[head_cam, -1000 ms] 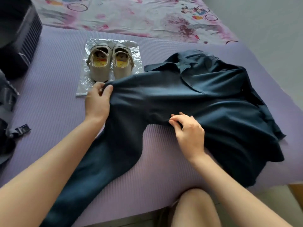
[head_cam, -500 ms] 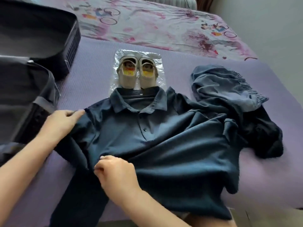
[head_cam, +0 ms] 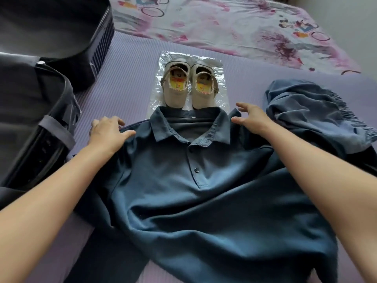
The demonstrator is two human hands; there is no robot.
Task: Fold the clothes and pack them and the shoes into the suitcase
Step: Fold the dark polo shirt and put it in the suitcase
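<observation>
Dark blue polo shirt [head_cam: 183, 190] is laid out face up right in front of you on the purple ribbed mat [head_cam: 130, 78]. The collar points away from you, the placket is buttoned, and the lower half is pretty rumpled and hangs off the near edge.

Your left hand [head_cam: 106, 133] is lying flat on the shirt's shoulder on your left side, fingers mostly straight and thumb stretched across the fabric, not gripping anything. Your right hand [head_cam: 253, 119] is at the other shoulder just beside the collar, with fingers spread wide and nothing held. I can't tell if the palm is actually pressing on the cloth or just above it.

The pale shoes [head_cam: 189, 86] sit side by side on a crinkly clear plastic sheet [head_cam: 216, 94] just past the collar, and the collar's back edge overlaps the sheet.

To your right there's a lighter blue bundle of clothing [head_cam: 312, 111] with a gathered elastic edge, still unfolded. A darker cloth [head_cam: 106, 258] pokes out from under the shirt at the lower left.

The suitcase [head_cam: 40, 119] is open on your left, dark, with nothing from the bed in it that I can see. A pink patterned bedsheet [head_cam: 224, 23] covers the far side.
</observation>
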